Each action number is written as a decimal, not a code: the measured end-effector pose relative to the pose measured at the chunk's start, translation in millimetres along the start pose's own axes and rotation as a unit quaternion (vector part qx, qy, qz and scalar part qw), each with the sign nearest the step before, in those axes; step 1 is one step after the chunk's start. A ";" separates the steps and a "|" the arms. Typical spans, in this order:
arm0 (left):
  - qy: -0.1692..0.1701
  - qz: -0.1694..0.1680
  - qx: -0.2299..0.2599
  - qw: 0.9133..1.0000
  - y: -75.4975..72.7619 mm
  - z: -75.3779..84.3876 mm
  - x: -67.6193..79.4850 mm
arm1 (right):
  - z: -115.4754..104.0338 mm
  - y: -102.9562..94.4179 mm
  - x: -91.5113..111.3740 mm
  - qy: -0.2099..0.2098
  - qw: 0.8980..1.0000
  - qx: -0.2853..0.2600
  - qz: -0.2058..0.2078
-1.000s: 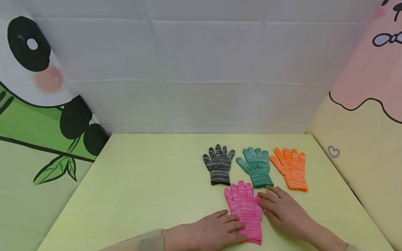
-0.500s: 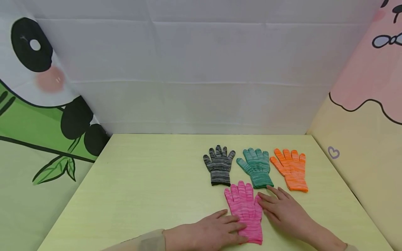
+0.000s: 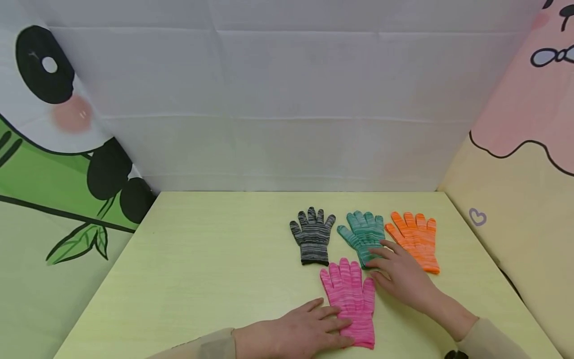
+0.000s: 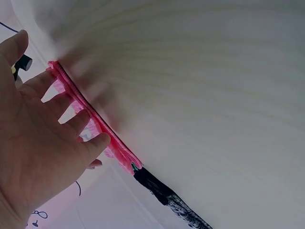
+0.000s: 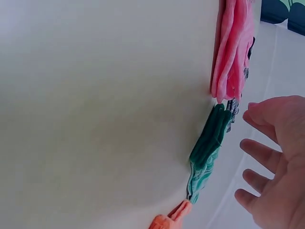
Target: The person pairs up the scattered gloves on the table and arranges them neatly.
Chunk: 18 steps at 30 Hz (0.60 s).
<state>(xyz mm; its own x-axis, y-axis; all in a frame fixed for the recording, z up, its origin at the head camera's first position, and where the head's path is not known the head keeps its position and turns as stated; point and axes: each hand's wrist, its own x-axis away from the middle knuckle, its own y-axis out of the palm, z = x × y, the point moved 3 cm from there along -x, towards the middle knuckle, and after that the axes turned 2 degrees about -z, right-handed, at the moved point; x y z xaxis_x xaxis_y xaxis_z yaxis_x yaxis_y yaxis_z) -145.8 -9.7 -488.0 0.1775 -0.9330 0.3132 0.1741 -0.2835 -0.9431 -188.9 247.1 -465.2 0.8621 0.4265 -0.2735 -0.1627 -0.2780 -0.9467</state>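
Observation:
A pink knit glove [image 3: 350,289] lies flat on the table, fingers pointing away. My left hand [image 3: 298,331] rests its outstretched fingers on the lower left part of that glove, near the cuff. Just behind it lies a teal green knit glove [image 3: 364,233]. My right hand [image 3: 405,276] reaches over the green glove's cuff with fingers loosely spread, overlapping it in the head view. In the right wrist view a gap shows between those fingers and the green glove [image 5: 208,138], and nothing is gripped.
A grey-and-black striped glove [image 3: 315,242] lies left of the green one. An orange glove [image 3: 419,242] lies to its right, partly behind my right hand. The pale yellow table [image 3: 215,259] meets a white cloth backdrop [image 3: 287,99] and printed side panels.
My right hand has left the pink glove's right edge and moved forward, over the green glove's cuff. My left hand and the gloves have stayed put.

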 end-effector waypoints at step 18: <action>-0.008 -0.006 0.015 1.000 0.4 -0.5 -0.4 | 4.3 23.5 -45.0 0.031 0.997 0.020 -0.068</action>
<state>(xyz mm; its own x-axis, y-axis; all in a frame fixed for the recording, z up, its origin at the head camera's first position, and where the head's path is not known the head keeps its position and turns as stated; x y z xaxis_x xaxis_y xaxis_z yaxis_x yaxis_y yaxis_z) -146.3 -9.6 -488.6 0.1914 -0.9259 0.3257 0.2044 -0.2869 -0.9359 -233.6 225.1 -475.9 0.9055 0.4033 -0.1320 -0.0604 -0.1855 -0.9808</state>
